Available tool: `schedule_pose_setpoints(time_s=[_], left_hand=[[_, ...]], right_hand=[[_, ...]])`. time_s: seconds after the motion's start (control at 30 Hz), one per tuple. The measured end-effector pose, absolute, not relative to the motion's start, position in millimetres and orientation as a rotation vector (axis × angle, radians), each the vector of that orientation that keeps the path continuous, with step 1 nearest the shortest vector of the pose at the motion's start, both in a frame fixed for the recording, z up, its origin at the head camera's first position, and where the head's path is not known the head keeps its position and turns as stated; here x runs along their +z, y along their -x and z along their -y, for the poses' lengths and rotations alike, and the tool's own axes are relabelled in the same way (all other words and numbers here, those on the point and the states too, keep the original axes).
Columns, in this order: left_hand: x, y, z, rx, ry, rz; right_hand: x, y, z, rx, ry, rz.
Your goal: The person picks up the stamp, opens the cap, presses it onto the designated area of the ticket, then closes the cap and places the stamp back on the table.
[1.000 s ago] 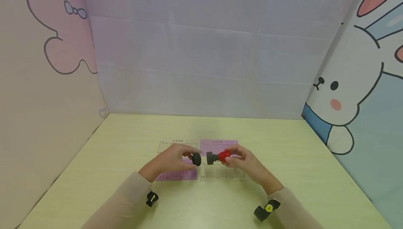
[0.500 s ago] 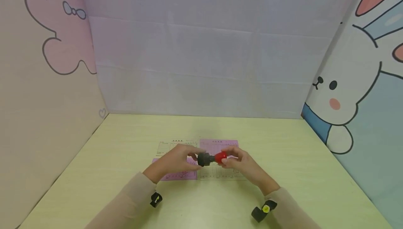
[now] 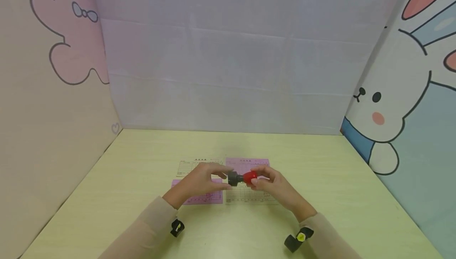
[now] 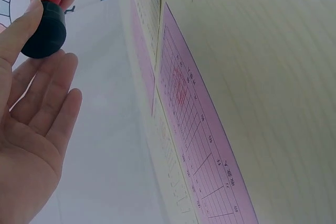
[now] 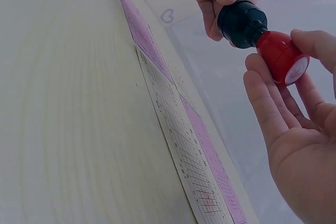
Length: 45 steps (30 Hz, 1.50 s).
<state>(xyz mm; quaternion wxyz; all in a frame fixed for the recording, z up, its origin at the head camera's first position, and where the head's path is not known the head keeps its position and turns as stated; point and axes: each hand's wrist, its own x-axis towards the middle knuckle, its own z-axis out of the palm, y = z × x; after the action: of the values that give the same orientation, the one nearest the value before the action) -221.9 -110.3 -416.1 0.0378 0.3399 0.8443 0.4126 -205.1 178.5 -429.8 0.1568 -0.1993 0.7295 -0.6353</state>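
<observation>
A rubber stamp with a red handle (image 3: 250,177) and a black base is held level above the papers, between both hands. My right hand (image 3: 272,182) pinches the red handle between thumb and fingers; its round pale end faces outward in the right wrist view. At the other end, a black cap (image 4: 44,38) fits over the base. My left hand (image 3: 203,180) holds that cap, thumb on one side and fingertips on the other, the remaining fingers fairly straight. Cap and base look like one dark piece in the right wrist view.
Under the hands lie printed forms in a two-by-two layout, a pink sheet (image 3: 203,197) and a white sheet (image 3: 249,197) among them. The pale yellow table (image 3: 142,148) meets a white back wall (image 3: 228,73). Cartoon panels flank both sides.
The cap and stamp were apart one second ago. My hands have come together, and the cap now sits against the stamp's black base. The papers have not moved.
</observation>
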Motion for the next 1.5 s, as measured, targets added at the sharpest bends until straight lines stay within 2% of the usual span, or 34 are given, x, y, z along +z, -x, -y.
schedule_pose_setpoints(time_s=[1.5], left_hand=[[-414.8, 223.9, 109.1, 1.211, -1.079, -2.610]], right_hand=[[-427.3, 204.1, -181.0, -1.860, 0.524, -2.187]])
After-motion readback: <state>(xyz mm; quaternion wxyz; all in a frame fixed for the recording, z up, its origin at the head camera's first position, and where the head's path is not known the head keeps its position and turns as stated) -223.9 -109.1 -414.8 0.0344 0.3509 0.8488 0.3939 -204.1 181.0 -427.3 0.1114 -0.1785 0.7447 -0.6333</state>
